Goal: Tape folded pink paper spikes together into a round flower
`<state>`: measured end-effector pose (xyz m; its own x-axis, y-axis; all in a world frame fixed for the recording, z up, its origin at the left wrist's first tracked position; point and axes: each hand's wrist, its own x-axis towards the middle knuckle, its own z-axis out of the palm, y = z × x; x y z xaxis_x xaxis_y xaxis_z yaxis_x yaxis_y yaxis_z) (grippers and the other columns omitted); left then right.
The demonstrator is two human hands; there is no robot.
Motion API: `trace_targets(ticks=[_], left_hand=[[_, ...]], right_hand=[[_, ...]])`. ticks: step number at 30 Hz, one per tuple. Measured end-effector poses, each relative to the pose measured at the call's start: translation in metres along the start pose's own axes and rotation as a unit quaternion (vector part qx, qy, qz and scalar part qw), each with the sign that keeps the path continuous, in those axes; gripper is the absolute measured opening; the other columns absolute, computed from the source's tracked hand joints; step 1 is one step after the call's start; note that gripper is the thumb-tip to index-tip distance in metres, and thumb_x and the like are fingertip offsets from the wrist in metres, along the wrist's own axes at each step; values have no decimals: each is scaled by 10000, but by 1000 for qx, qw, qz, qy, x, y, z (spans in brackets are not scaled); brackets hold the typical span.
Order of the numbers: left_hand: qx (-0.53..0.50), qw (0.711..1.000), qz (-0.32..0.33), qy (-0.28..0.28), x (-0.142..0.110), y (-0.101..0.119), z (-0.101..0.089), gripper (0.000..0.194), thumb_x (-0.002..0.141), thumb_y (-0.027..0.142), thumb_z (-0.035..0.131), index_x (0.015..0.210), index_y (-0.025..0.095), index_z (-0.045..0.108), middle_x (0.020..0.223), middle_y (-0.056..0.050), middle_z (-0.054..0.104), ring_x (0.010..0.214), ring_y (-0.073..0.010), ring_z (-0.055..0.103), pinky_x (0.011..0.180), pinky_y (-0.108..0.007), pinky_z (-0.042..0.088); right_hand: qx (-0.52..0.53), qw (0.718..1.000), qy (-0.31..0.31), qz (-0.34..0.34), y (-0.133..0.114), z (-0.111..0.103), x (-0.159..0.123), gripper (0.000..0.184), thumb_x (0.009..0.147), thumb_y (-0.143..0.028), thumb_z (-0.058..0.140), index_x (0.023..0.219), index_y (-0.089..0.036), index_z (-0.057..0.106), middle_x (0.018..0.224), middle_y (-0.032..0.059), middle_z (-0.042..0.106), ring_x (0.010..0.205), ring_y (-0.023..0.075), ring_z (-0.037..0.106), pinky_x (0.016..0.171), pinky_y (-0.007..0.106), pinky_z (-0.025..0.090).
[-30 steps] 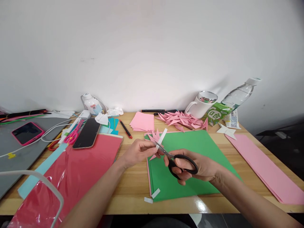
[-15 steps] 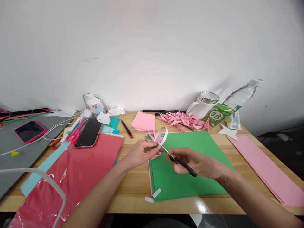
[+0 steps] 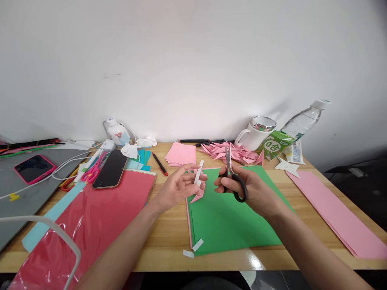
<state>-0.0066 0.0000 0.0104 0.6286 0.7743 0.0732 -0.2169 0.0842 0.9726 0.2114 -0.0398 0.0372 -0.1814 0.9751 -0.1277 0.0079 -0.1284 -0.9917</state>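
My left hand (image 3: 178, 187) pinches a short white strip (image 3: 198, 174) between thumb and fingers, over the left edge of a green sheet (image 3: 229, 217). A pink folded paper piece (image 3: 196, 196) lies just under that hand. My right hand (image 3: 250, 191) grips black-handled scissors (image 3: 233, 177), the blades closed and pointing up and away from me. The two hands are a few centimetres apart above the green sheet.
Two small white scraps (image 3: 193, 249) lie near the table's front edge. Red sheets (image 3: 99, 217) and a phone (image 3: 111, 169) are at left, pink scissors (image 3: 93, 171) beside them. Behind: pink squares (image 3: 181, 154), folded pink pieces (image 3: 232, 152), mug (image 3: 256, 133), bottle (image 3: 302, 120). Pink strips (image 3: 329, 209) at right.
The scissors have left the strip: my right hand swung them up so the blades point upward. The strip, curled half a second ago, now stands straight in my left hand.
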Motion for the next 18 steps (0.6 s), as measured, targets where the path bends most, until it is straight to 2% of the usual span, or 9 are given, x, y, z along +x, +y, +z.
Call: trace_targets(ticks=[4, 7, 10, 15, 18], left_hand=[[12, 1000, -22, -18, -1, -3, 1, 586, 796, 266, 660, 1323, 228, 405, 1028, -118, 654, 802, -168, 633, 654, -272, 494], [32, 998, -43, -30, -3, -6, 1, 591, 790, 275, 667, 1332, 212, 441, 988, -111, 661, 787, -167, 634, 609, -242, 479], [54, 997, -37, -38, -3, -6, 1, 538, 791, 283, 666, 1293, 203, 492, 963, -106, 670, 789, -175, 645, 583, -230, 482], [78, 996, -36, -24, -3, -2, 4, 386, 788, 285, 668, 1134, 160, 550, 943, -93, 646, 745, -149, 631, 559, -223, 501], [82, 995, -31, -41, -4, -1, 4, 307, 800, 277, 656, 1063, 161, 549, 988, -99, 631, 832, -163, 623, 625, -246, 515]], right_hand=[[45, 993, 105, 6, 8, 18, 18, 480, 570, -451, 824, 849, -192, 531, 655, -21, 634, 618, 151, 630, 628, 275, 471], [108, 982, 153, 6, 11, 28, 30, 508, 510, -413, 850, 836, -182, 536, 558, -58, 596, 527, 118, 597, 559, 240, 465], [166, 971, 171, 12, 14, 34, 37, 505, 474, -361, 864, 815, -174, 541, 567, -63, 609, 487, 85, 555, 543, 233, 479], [212, 960, 180, 33, 16, 37, 41, 480, 480, -349, 858, 791, -180, 533, 590, -47, 637, 492, 90, 557, 552, 262, 514], [220, 955, 194, 39, 16, 34, 42, 481, 471, -337, 863, 786, -181, 534, 590, -38, 653, 492, 95, 569, 545, 265, 521]])
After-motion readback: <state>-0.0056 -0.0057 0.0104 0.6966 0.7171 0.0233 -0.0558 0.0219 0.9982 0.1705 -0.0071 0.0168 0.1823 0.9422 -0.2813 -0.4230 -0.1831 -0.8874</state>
